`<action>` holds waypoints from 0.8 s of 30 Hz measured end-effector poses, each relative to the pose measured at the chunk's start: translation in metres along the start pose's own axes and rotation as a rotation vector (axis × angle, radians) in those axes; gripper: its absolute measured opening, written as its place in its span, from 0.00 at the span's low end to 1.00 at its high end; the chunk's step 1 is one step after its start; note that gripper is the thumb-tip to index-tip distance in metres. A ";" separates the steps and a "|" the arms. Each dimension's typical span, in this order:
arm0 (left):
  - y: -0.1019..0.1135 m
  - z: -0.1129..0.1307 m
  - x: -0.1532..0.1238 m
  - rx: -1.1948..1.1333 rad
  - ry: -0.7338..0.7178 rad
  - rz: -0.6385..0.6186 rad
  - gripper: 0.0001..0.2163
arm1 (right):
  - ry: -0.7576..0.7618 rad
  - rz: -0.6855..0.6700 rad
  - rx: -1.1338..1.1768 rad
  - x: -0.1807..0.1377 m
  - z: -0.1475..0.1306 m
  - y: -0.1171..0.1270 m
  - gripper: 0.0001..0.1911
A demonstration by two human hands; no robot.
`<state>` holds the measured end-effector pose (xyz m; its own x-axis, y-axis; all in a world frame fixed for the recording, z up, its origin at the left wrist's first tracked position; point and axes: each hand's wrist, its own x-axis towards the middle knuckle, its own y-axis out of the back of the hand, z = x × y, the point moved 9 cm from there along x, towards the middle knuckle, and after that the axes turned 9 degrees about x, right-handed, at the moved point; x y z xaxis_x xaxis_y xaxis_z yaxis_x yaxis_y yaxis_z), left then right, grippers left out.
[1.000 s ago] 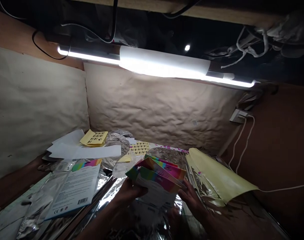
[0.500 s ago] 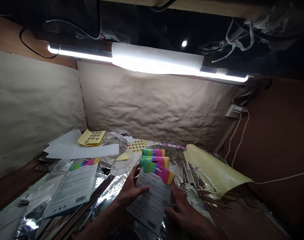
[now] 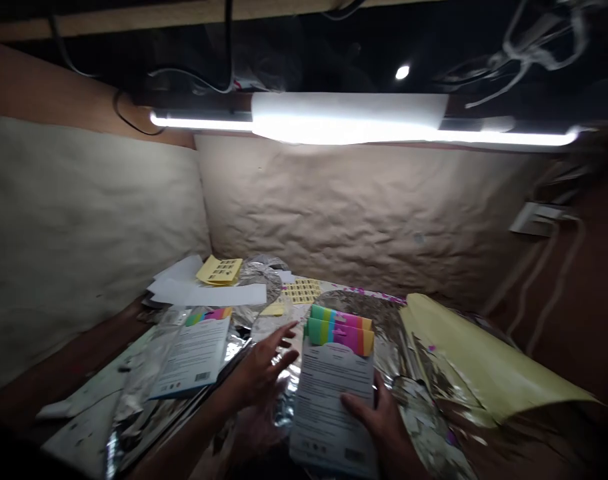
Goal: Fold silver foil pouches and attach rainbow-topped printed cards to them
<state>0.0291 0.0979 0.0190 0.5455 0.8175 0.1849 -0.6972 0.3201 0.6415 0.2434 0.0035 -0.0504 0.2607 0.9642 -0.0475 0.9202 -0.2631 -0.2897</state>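
Observation:
A small stack of flat packs (image 3: pixel 334 393) with rainbow-striped tops and white printed backs lies on the silvery foil sheet (image 3: pixel 434 413) in front of me. My right hand (image 3: pixel 379 423) rests on the stack's right side, thumb lying across the top pack's printed back. My left hand (image 3: pixel 261 370) hovers just left of the stack with fingers spread, holding nothing.
Another rainbow-topped pack (image 3: pixel 194 357) lies to the left on foil. Behind it are white paper strips (image 3: pixel 209 293) and yellow sticker sheets (image 3: pixel 219 270). A curled yellow backing sheet (image 3: pixel 489 367) lies to the right. A tube light (image 3: pixel 354 123) hangs above the papered back wall.
The fanned packs were laid down and squared into a neat stack. My left hand has let go and lifted off to the left; the view has shifted.

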 end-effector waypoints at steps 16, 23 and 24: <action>0.151 -0.167 -0.087 0.137 0.725 0.408 0.50 | 0.430 0.169 -1.047 0.028 0.007 0.059 0.39; 0.079 -0.051 -0.044 -0.564 0.391 0.421 0.50 | 0.491 0.159 -0.989 0.037 -0.045 0.056 0.37; 0.049 -0.033 -0.034 -0.636 0.331 0.366 0.52 | 0.488 0.151 -0.975 0.042 -0.055 0.054 0.37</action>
<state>-0.0388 0.1015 0.0200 0.1346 0.9909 0.0071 -0.9908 0.1345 0.0173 0.3196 0.0281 -0.0156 0.2794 0.8605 0.4260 0.6491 -0.4962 0.5766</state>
